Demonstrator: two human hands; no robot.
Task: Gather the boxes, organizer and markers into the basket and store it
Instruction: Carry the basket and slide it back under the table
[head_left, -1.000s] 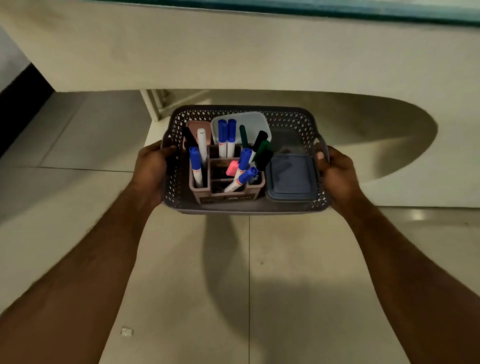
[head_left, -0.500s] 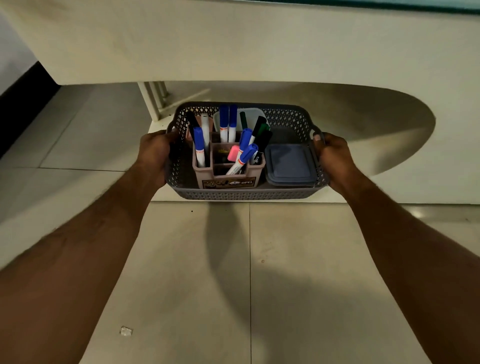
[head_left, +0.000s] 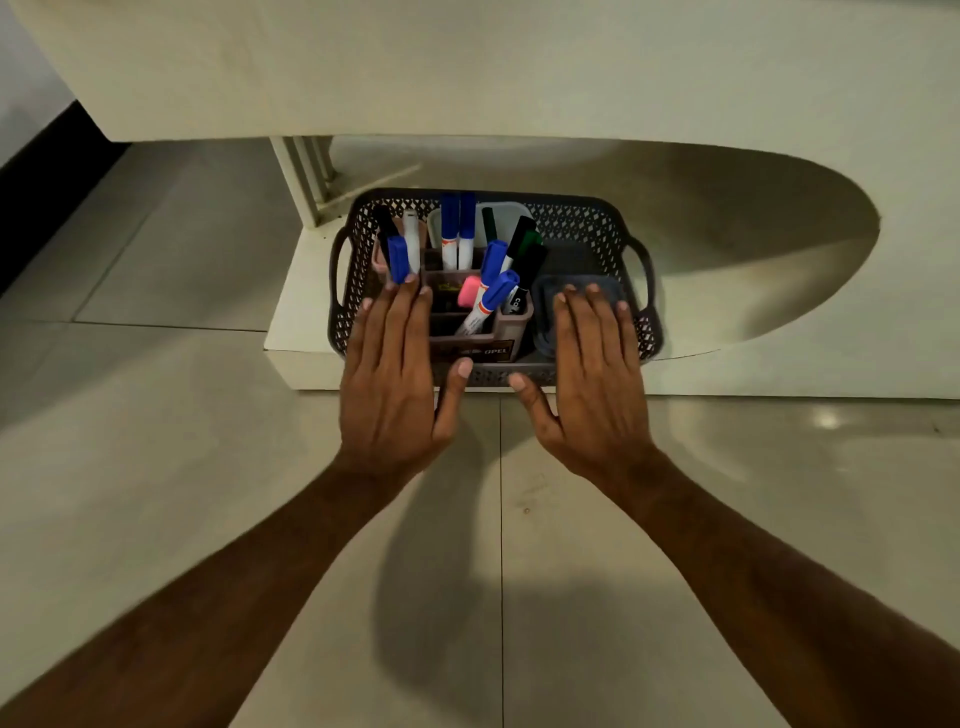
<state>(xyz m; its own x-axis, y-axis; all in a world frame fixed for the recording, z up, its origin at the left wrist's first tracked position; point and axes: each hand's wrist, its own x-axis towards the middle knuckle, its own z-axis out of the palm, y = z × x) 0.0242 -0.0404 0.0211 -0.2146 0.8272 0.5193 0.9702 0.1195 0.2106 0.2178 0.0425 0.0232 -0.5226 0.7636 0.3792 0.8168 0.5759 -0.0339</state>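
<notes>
A dark perforated basket stands on a low pale base under a tabletop. Inside it a brown organizer holds several markers, blue, black, green and pink. A grey lidded box lies at the basket's right and a white box stands at the back. My left hand is flat with straight fingers at the basket's near left rim. At the near right rim, my right hand lies the same way, fingers over the grey box. Neither hand grips anything.
A pale table leg rises just behind the basket's left corner. The tabletop's underside hangs low above. Tiled floor spreads in front, with a dark wall strip at far left.
The basket went down from being carried onto the low base. Both hands let go of its side handles and now lie flat at its near rim.
</notes>
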